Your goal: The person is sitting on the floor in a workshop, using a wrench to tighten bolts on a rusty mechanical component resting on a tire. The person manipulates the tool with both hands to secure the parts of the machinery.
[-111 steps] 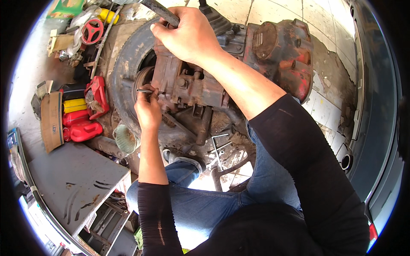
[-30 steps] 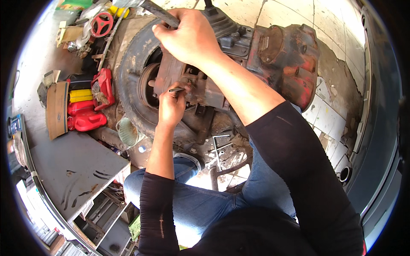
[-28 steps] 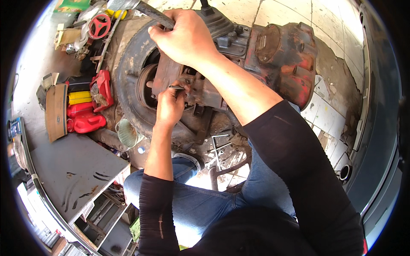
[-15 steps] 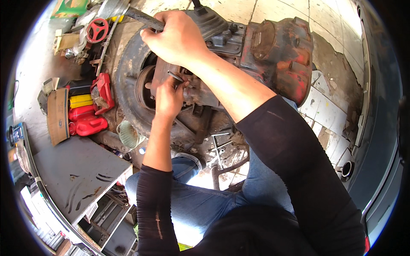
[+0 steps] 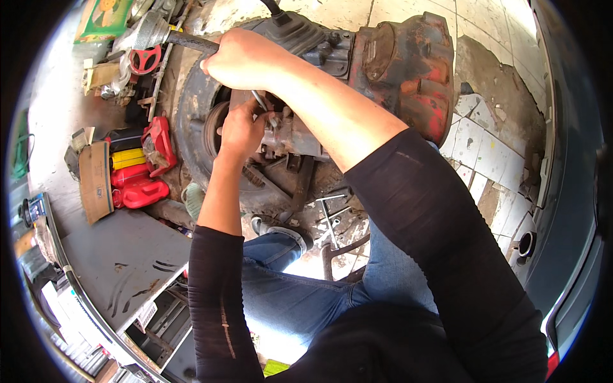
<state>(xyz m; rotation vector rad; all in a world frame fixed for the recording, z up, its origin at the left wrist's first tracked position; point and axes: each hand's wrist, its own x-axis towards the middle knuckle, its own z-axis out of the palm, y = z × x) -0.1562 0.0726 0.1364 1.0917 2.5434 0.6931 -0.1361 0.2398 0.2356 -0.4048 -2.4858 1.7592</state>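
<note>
Gearbox (image 5: 367, 67), rust-brown, red-patched, dark-handled hammer (image 5: 190, 41)

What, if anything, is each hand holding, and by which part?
The right hand holds a hammer by its handle; the left hand, a rod, exact spot unclear.

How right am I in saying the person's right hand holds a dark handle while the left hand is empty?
Not quite: the left hand is not empty; in the head view it holds a slim metal rod. The right hand does hold the dark handle.
</note>
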